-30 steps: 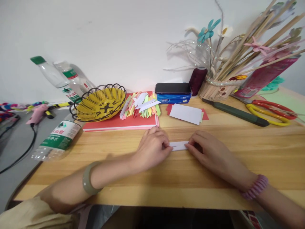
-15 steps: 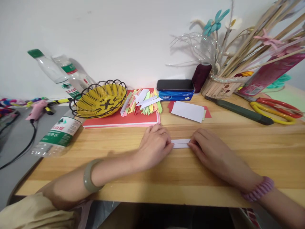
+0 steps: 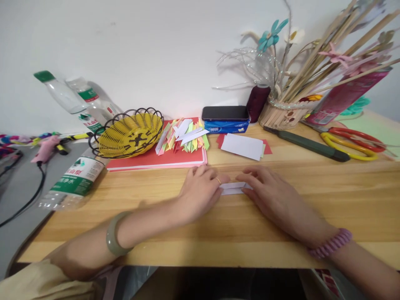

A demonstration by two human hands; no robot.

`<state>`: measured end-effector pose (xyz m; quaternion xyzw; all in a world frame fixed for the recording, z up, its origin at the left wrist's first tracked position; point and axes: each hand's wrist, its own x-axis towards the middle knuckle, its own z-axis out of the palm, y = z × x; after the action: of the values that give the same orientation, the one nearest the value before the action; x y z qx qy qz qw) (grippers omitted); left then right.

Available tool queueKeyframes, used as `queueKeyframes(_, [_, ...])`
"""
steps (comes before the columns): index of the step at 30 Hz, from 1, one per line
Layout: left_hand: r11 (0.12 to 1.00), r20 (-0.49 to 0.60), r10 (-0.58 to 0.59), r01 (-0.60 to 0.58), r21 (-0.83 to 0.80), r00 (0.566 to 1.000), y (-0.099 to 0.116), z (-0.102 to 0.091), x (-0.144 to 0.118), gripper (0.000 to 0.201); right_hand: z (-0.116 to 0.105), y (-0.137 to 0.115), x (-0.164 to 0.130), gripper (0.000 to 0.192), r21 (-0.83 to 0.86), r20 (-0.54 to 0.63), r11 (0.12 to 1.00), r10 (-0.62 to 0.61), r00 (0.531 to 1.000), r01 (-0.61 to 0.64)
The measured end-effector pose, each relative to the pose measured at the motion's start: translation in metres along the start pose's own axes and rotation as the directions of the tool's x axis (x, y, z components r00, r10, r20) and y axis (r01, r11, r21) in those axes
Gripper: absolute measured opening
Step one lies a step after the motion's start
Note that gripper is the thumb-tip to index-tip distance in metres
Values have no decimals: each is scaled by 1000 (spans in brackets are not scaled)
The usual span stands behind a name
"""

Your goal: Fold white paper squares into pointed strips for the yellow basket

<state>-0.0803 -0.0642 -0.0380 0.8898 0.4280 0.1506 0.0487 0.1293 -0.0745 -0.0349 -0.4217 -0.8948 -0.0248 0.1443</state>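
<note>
A small white folded paper strip point(image 3: 233, 189) lies on the wooden table, with a crease running along its length. My left hand point(image 3: 201, 187) grips its left end, thumb and fingers closed over the paper. At the other end my right hand point(image 3: 268, 187) has thumb and fingers on the strip, where a corner looks folded at a slant. Just beyond are white paper rectangles point(image 3: 242, 146) stacked over red and green ones. Folded coloured paper pieces point(image 3: 184, 135) are heaped on a red paper stack point(image 3: 140, 163).
Left of the papers stands a yellow woven basket point(image 3: 131, 135), beside plastic bottles point(image 3: 76, 177) and a pink glue gun point(image 3: 46, 149). Behind are a phone point(image 3: 225, 112) on a blue tissue pack point(image 3: 226, 126) and dark thread point(image 3: 258, 102). A green-handled cutter point(image 3: 312, 145) and scissors point(image 3: 350, 152) lie right.
The fingers of my right hand have shifted inward over the strip, and its right corner now shows a slanted fold. My left hand stays at the left end. The view has shifted slightly.
</note>
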Motion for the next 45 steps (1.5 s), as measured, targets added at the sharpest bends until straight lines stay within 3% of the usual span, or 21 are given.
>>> queueKeyframes(4, [966, -46, 213, -203, 162, 976, -5, 2, -2, 19, -3, 2, -6, 33, -128, 45, 959, -250, 967, 254])
queueKeyframes(9, [854, -26, 425, -392, 342, 905, -2, 2, -6, 19, -1, 3, -13, 40, -200, 50, 940, -273, 961, 277])
queueKeyframes(17, [855, -9, 429, -403, 326, 903, 0, -2, -6, 21, 4, -20, -22, 53, -109, 26, 964, -241, 970, 242])
queueKeyframes(21, [887, -11, 449, -444, 127, 893, -15, -10, -6, 23, 4, -18, -23, 55, -76, 46, 966, -243, 969, 246])
queueKeyframes(26, [930, -104, 342, -352, -103, 934, -33, -18, -7, 31, 3, -13, -24, 54, -10, 76, 976, -214, 974, 216])
queueKeyframes(28, [927, -83, 356, -363, -95, 931, -35, -18, -8, 33, 3, -12, -24, 54, 9, 80, 979, -203, 976, 203])
queueKeyframes(34, [881, 160, 449, -466, 82, 879, -26, -13, -10, 36, 1, -6, -21, 55, 49, 143, 977, -213, 966, 208])
queueKeyframes(40, [818, 218, 494, -535, 212, 841, -17, -17, -14, 36, -4, -2, -19, 60, 93, 206, 970, -240, 949, 225])
queueKeyframes(45, [819, 242, 494, -540, 192, 835, -17, -19, -14, 39, -5, 0, -19, 64, 134, 240, 967, -242, 940, 215])
